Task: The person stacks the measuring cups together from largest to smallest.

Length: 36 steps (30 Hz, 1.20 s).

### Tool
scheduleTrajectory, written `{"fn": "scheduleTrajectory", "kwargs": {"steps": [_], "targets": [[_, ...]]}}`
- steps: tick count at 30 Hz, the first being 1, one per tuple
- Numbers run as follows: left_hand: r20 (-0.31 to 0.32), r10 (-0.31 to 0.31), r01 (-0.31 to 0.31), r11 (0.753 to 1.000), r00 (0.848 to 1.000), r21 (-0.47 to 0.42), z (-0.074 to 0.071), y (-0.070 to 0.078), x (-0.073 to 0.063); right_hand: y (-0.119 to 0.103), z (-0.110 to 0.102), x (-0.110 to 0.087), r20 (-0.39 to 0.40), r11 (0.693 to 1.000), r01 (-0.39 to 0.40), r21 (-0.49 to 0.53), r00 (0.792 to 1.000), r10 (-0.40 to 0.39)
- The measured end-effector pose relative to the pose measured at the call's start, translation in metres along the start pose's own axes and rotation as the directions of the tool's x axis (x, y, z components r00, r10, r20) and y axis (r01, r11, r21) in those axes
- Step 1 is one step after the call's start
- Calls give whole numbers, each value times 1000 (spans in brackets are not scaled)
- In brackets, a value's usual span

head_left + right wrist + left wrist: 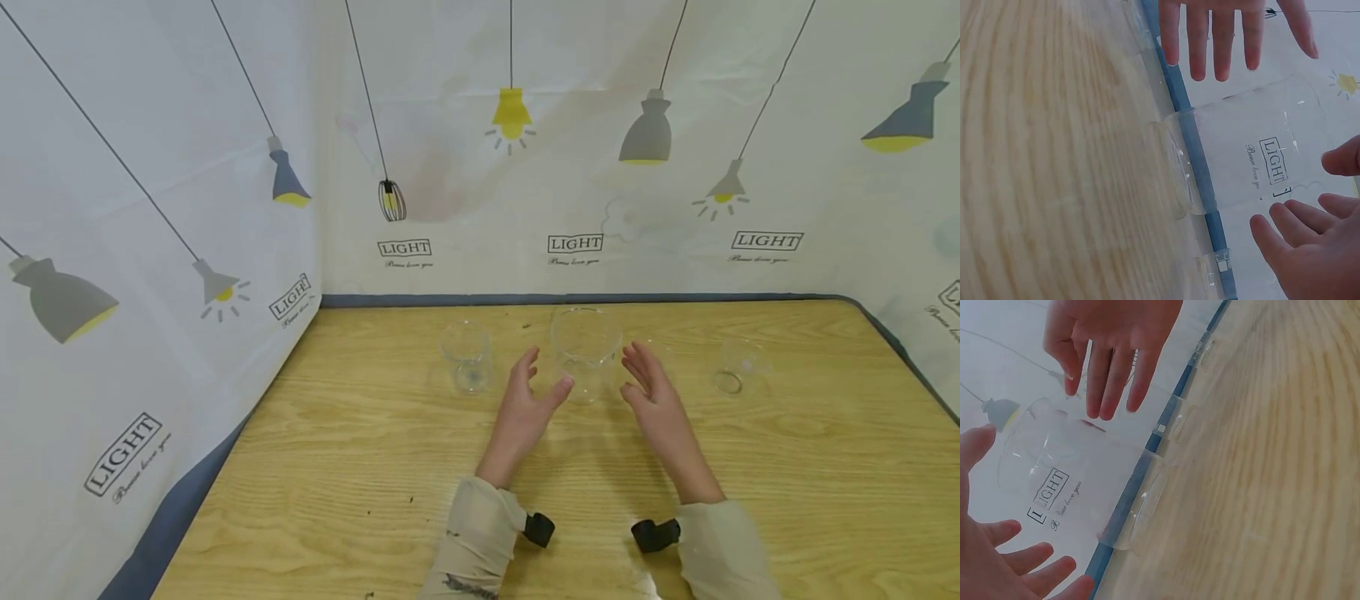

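Observation:
A large clear glass cup (587, 360) stands upright on the wooden table, between the two hands. To its left is my left hand (527, 408), fingers extended and thumb apart, close beside the cup's lower part. My right hand (660, 404) is on the other side, palm facing the cup and fingers spread. In the left wrist view, the see-through cup (1072, 469) has air between its wall and the fingers of both hands. The right wrist view likewise shows the cup (1247, 150) with spread fingers on both sides of it.
A smaller clear cup (467, 358) stands to the left on the table (360, 467). Toward the right is another clear glass piece (738, 368), and a faint glass outline shows behind the right hand. A printed white curtain (465, 167) closes off the back and sides.

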<state>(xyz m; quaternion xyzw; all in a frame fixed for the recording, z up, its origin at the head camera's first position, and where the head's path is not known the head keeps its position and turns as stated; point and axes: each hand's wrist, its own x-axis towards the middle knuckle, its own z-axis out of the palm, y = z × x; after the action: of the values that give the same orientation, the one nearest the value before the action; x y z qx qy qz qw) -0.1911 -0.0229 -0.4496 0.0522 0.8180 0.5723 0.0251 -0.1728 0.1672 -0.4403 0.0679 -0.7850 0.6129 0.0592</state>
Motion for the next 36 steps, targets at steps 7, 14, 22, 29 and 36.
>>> {"fn": "scheduleTrajectory", "kwargs": {"steps": [7, 14, 22, 29, 36], "targets": [[24, -21, 22, 999, 999, -35, 5, -3, 0, 4, 1, 2, 55, 998, -54, 20, 997, 53], [73, 8, 0, 994, 997, -114, 9, -9, 3, 8, 2, 2, 137, 989, -109, 98, 986, 95], [116, 6, 12, 988, 993, -156, 13, -14, 4, 12, 4, 3, 135, 989, -126, 70, 984, 116], [108, 21, 0, 982, 994, -187, 17, -20, 6, 18, 6, 5, 149, 986, -152, 65, 979, 141], [96, 46, -22, 973, 994, -231, 23, -27, 9, 22, 8, 6, 166, 983, -158, 95, 976, 141]]}}
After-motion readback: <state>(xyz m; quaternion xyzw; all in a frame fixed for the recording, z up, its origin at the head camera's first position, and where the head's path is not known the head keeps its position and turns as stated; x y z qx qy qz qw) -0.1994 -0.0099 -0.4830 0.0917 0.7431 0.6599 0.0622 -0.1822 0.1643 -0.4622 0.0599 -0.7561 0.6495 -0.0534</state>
